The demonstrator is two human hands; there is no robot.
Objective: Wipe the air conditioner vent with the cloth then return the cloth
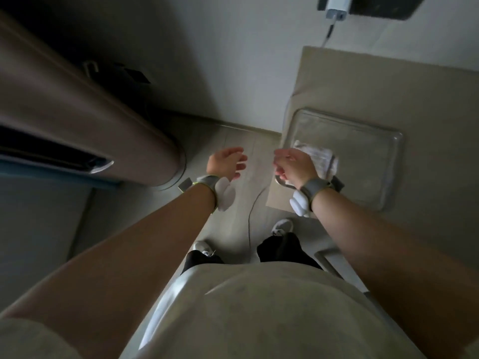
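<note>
A tall brown standing air conditioner (85, 120) fills the left side, its dark vent slot (46, 151) facing me at the lower left. A white cloth (322, 158) lies in a clear plastic tray (375, 141) on a beige table at the right. My right hand (293, 164) hovers over the tray's near left corner, just left of the cloth, fingers loosely curled, and I cannot tell if it touches the cloth. My left hand (228, 164) hangs in the air between the air conditioner and the table, fingers spread, holding nothing.
The beige table (363, 86) stands against a white wall. A dark screen and a white adapter with a cable (335, 7) sit at the top. A thin cable (250, 216) runs across the floor near my feet. Both wrists wear grey bands.
</note>
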